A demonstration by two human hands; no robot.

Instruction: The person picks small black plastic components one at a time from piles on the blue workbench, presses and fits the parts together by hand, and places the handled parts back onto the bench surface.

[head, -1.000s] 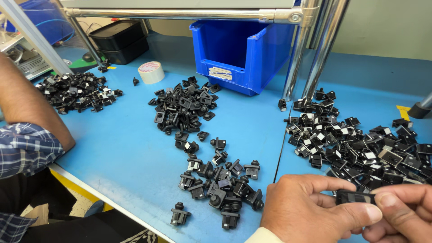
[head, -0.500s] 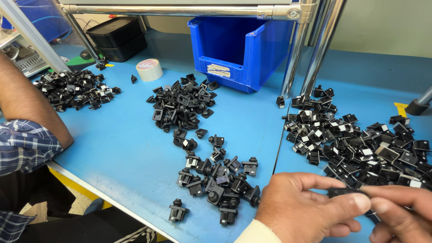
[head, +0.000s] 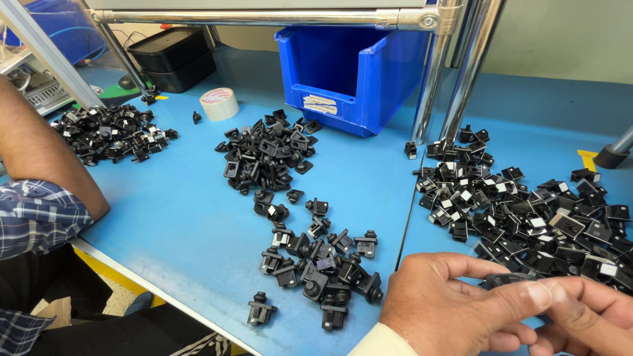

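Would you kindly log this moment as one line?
left hand: pinching small black part | right hand: gripping same part | nearest: pile of black parts | surface: blue table

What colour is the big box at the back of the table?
The bin is bright blue, seen clearly in the head view.

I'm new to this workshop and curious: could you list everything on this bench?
small plastic part: one, black, pinched between both hands' fingertips
right pile of clips: many, black with white faces, right of the seam
near pile of parts: about twenty, black, front centre
middle pile: many, black, before the bin
far left pile: many, black
storage bin: one, blue, back centre
tape roll: one, white
tray: one, black, back left
metal posts: two, silver
table: blue
co-worker's arm: checked sleeve, left edge
left hand
right hand
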